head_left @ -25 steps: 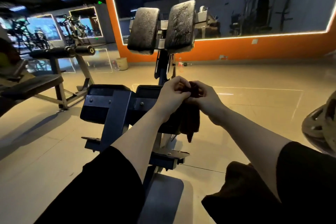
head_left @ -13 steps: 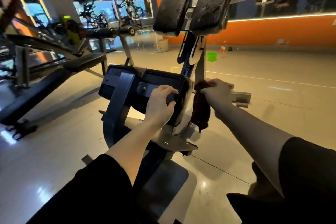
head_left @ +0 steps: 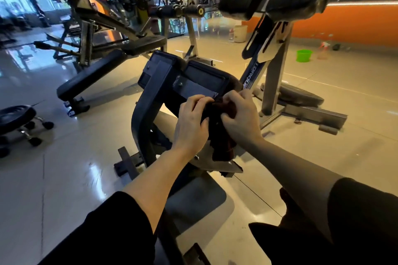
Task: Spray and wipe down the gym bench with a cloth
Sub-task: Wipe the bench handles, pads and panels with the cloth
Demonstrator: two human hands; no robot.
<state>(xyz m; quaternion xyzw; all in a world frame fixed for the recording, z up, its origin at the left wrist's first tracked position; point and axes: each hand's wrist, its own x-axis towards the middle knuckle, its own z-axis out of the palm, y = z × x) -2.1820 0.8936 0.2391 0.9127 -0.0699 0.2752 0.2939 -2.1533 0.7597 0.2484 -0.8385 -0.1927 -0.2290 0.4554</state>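
Both hands meet on a dark reddish-brown cloth [head_left: 221, 133] that hangs bunched between them, just in front of the near edge of the dark blue padded gym bench with its metal frame [head_left: 200, 80]. The left hand [head_left: 191, 122] has its fingers curled over the cloth's upper left fold, thumb tucked against the fabric; the right hand [head_left: 241, 118] pinches the upper right part with bent fingers, knuckles up. Neither hand is spread — both are closed on the cloth, and the slack end droops down toward the grey metal base plate [head_left: 215, 162].

The relation that matters: the bench pad lies directly ahead of and slightly above the fingers, tilted away to the upper left, its long axis running from the hands toward the far left corner. The left hand sits nearer the pad's near edge, the fingertips close to it, perhaps touching — the dark cloth against dark upholstery makes that hard to judge. The right hand is off the pad's right corner.

My reading is that the cloth is being gathered or refolded before a wipe, which would go forward and left along the pad. No spray bottle is held.
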